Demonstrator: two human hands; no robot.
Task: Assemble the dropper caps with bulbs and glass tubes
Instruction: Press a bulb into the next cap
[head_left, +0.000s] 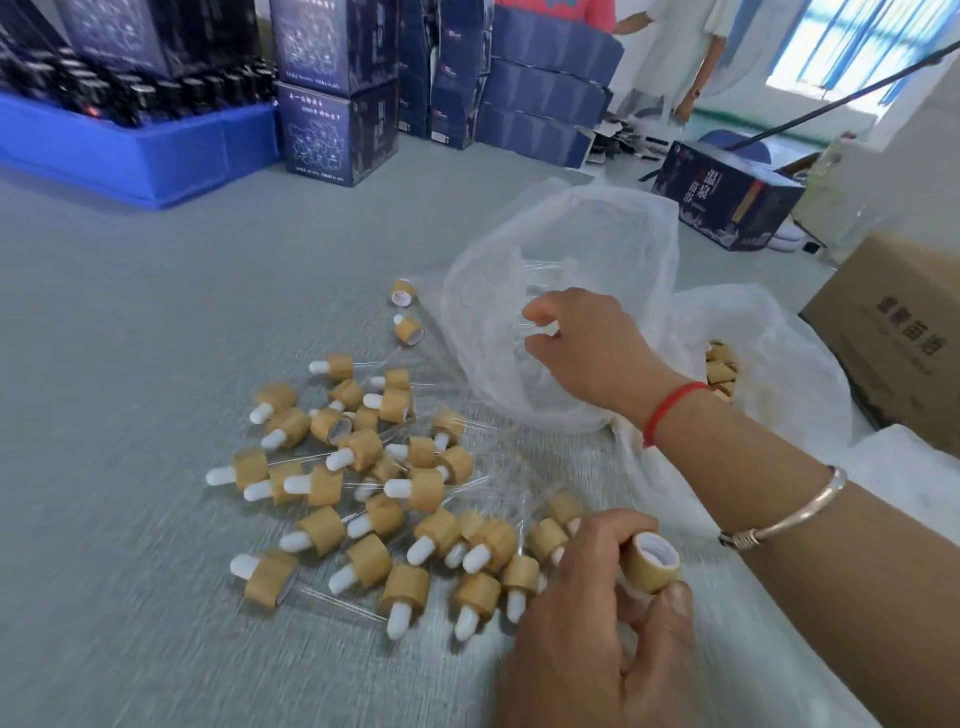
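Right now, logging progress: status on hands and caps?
Left hand grips a cap. Right hand reaching in plastic bag. Finished droppers piled on table.

A small packing workshop or stockroom is being shown. Printed dark-blue cartons (337, 83) are being kept in stacks along the grey tabletop (130, 322), black bottles are being held in a blue plastic crate (140, 150), and assembled dropper caps (363, 478) are being piled loose beside clear plastic bags (597, 249).
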